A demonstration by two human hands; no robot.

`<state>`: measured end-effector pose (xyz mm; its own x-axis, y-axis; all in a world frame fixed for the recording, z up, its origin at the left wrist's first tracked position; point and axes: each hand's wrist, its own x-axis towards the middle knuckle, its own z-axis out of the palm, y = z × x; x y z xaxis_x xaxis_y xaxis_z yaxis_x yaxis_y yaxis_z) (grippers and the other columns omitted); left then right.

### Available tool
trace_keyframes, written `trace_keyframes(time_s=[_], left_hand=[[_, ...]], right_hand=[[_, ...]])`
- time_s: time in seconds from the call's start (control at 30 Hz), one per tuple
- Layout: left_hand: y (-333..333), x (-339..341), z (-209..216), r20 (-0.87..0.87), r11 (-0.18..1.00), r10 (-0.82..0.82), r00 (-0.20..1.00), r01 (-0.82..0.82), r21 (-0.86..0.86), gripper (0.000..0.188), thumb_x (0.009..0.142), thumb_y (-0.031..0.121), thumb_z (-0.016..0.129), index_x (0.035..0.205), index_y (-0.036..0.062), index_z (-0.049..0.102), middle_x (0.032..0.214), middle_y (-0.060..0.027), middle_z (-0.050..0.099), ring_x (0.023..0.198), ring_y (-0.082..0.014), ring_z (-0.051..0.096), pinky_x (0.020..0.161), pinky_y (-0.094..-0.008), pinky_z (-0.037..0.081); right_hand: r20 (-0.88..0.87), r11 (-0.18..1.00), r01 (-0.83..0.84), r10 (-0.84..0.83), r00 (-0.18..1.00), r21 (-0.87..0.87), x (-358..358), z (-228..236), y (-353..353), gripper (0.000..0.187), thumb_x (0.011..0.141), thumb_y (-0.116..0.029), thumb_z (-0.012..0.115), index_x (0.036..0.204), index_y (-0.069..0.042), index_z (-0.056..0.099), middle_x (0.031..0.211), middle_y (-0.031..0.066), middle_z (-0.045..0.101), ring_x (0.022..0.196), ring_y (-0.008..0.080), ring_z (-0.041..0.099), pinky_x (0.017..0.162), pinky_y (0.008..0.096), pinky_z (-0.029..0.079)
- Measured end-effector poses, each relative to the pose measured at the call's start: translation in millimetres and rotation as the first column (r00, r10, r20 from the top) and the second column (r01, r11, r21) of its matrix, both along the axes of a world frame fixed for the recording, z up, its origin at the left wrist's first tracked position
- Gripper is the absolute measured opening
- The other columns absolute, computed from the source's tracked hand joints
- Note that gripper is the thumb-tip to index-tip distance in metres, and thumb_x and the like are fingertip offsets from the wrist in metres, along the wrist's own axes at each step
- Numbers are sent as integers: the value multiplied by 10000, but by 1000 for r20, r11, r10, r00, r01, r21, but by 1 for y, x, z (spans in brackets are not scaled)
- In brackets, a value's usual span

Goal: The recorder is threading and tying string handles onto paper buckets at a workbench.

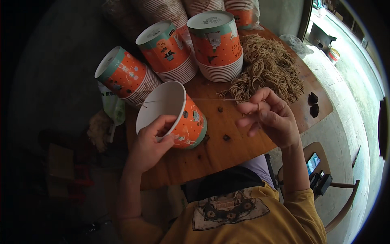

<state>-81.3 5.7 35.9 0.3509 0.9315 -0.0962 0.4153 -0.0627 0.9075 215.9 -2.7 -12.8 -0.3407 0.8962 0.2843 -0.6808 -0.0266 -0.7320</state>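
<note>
A paper bucket (190, 124), white inside and orange with a green base band outside, lies tilted with its mouth toward the left. My left hand (148, 142) grips its near rim, fingers inside and thumb on the outer wall. A thin string (211, 99) runs across the bucket's rim to my right hand (278, 122), which pinches it over the table, some way right of the bucket. The string's left end shows near the bucket's far left rim. Beyond the hands stand nested bucket stacks, bottoms up: left (126, 77), middle (166, 51) and right (215, 44).
A heap of tan strings (272, 65) covers the back right of the wooden table (227, 156). Plastic-wrapped bucket stacks (158, 10) stand behind. Two small dark objects (313, 105) lie near the right edge. A phone (313, 163) rests on a chair seat at lower right.
</note>
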Motion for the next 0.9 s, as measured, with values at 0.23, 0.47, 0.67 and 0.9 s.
trace_keyframes(time_s=[0.23,0.47,0.67,0.9], left_hand=[[11,-16,14,69,997,-21,997,27,-79,282,844,-33,510,1121,-7,549,1042,-49,621,949,-86,587,854,-251,487],[9,-4,14,128,968,-53,990,82,-237,315,838,-30,553,1146,29,525,1061,-18,595,979,-90,575,882,-259,475],[12,12,9,120,949,-133,984,161,-270,296,828,-28,560,1116,40,545,1026,-23,605,957,-84,571,876,-257,456],[15,19,7,73,947,-141,987,156,-282,274,836,-25,557,1100,48,555,965,-24,617,879,-74,575,805,-239,471]], right_hand=[[288,973,208,-230,930,104,-10,-5,5,135,946,-151,562,996,-34,519,911,166,693,723,205,702,533,240,547],[319,997,75,-65,945,-18,-33,-4,3,125,974,-151,518,1034,-48,558,961,79,702,778,95,672,604,202,511],[555,911,218,-388,735,349,-74,-31,-2,296,896,-27,581,1177,-110,629,918,28,693,794,135,662,705,294,539],[317,343,67,-915,250,937,-73,-46,3,469,738,1,653,1183,-146,641,878,12,662,724,178,620,606,282,530]])
